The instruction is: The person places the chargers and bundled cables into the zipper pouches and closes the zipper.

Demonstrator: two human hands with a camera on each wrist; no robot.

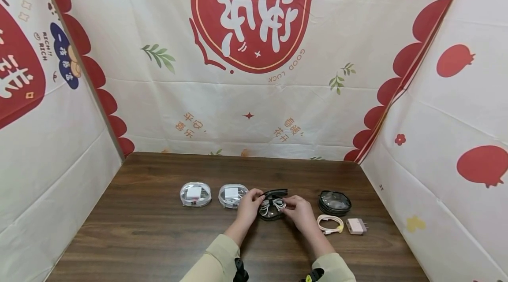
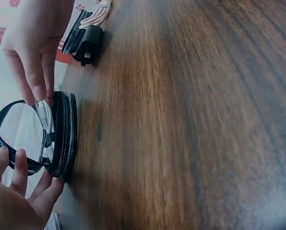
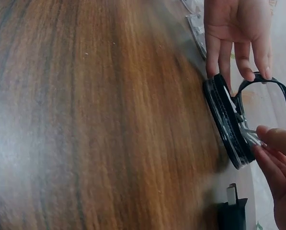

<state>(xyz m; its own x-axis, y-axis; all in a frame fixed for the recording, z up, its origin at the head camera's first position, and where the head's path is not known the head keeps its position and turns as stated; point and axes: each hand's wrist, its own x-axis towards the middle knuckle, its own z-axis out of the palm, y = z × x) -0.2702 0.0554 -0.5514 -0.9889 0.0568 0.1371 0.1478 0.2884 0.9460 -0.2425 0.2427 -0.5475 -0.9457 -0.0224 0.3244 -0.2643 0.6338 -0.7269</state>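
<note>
On the bench [image 1: 158, 238], the left hand [image 1: 248, 207] holds the raised lid [image 1: 277, 193] of a black-edged case [image 1: 271, 217]; the right hand [image 1: 300, 212] pinches a bundled white cable [image 1: 279, 204] at its opening. Another case [image 1: 335, 203], a pale cable [image 1: 319, 224] and a charger [image 1: 355, 226] lie rightward.

In the upper right, the left hand [image 3: 236, 28] held the black-rimmed case [image 3: 224, 124], its lid raised. At the lower right, the right hand [image 3: 279, 163] pinched a pale cable [image 3: 249, 137] at the opening. Wooden table [image 3: 99, 120] filled the left.
</note>
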